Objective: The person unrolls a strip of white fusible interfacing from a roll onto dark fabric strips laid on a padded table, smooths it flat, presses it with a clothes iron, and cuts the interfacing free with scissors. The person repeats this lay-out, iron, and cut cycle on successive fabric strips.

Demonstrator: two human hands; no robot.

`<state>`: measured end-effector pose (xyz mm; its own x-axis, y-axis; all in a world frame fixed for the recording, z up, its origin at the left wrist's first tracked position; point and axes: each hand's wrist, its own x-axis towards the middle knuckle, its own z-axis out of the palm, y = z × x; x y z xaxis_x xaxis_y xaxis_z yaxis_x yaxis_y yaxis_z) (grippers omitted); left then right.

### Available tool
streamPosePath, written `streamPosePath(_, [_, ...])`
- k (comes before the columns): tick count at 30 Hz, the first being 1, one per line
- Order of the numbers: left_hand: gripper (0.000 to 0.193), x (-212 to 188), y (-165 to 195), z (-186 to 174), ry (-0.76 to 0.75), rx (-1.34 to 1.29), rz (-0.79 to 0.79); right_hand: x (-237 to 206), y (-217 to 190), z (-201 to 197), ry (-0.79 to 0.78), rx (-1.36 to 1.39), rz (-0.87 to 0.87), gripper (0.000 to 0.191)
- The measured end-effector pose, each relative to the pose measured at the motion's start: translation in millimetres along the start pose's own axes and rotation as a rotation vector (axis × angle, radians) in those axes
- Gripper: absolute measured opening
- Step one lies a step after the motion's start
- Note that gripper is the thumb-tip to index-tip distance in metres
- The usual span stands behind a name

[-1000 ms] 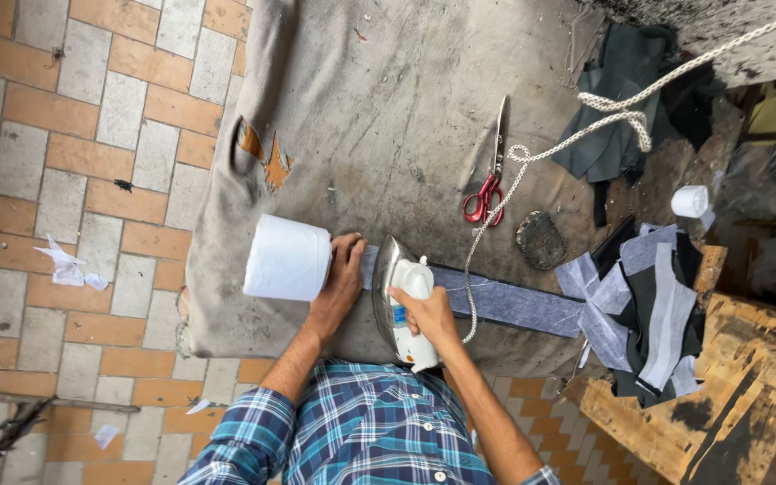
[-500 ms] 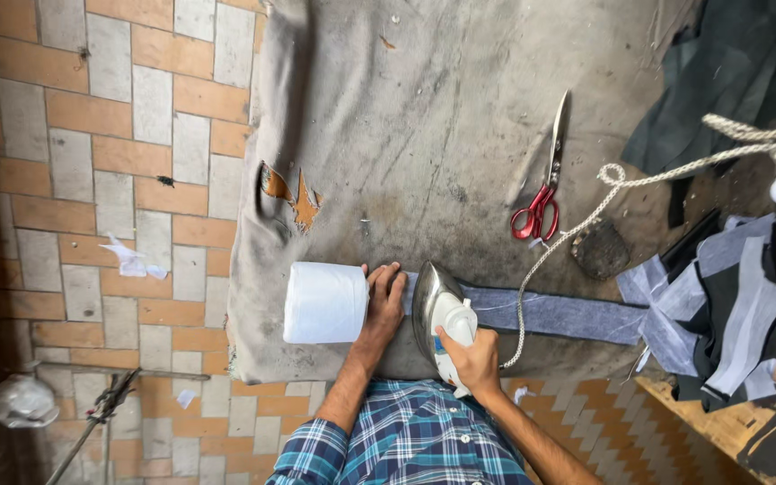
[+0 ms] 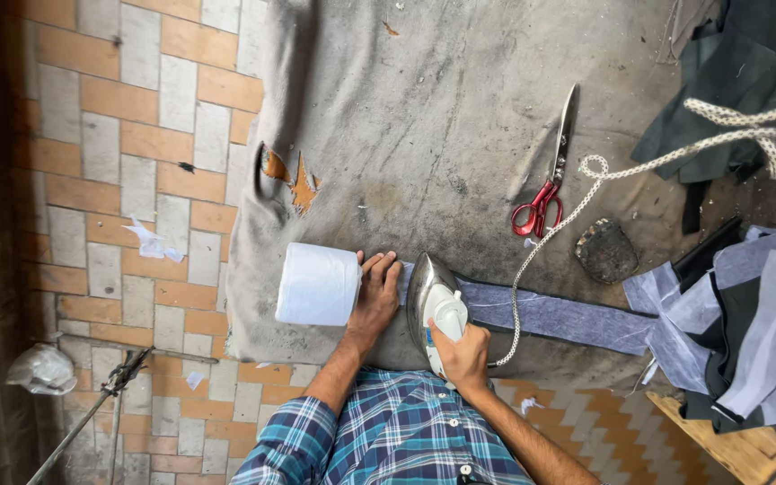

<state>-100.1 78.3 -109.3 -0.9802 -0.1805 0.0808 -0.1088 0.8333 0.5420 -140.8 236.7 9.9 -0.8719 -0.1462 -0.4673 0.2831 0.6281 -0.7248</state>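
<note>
While the right hand (image 3: pixel 462 352) stays clenched around the iron (image 3: pixel 433 301), the iron sits as before on the strip (image 3: pixel 559 316). Left hand (image 3: pixel 375 292) still lies flat, fingers spread, beside the roll (image 3: pixel 318 284).

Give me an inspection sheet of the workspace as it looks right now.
Surface: grey padded cloth, stained, torn near its left edge.
Job's things: iron on the blue-grey fabric strip; white roll at the strip's left end.
Clutter: red-handled scissors, dark lump, fabric pieces.
Grippers: left hand flat beside the roll; right hand gripping the iron's handle.
Cables: braided cord running to the iron.
Surroundings: tiled floor with paper scraps.
</note>
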Motion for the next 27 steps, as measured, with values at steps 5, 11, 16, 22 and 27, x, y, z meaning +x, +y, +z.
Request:
streamPosePath(5, [0.039, 5, 0, -1, 0.045, 0.054, 0.011, -1, 30, 8, 0.083, -0.095, -0.063, 0.042])
streamPosePath(11, [0.033, 8, 6, -6, 0.094, 0.063, 0.013, 17, 67, 21, 0.068, -0.033, -0.163, 0.054])
streamPosePath(16, [0.027, 17, 11, -11, 0.176, 0.055, 0.039, 26, 61, 7, -0.3, 0.574, 0.2, 0.038])
streamPosePath(22, [0.032, 15, 11, -15, 0.075, 0.138, 0.049, 1, 71, -64, -0.395, 0.407, 0.069, 0.036])
streamPosePath(27, [0.035, 19, 18, -14, 0.0, 0.29, 0.056, 6, 60, -92, -0.293, -0.495, -0.122, 0.04])
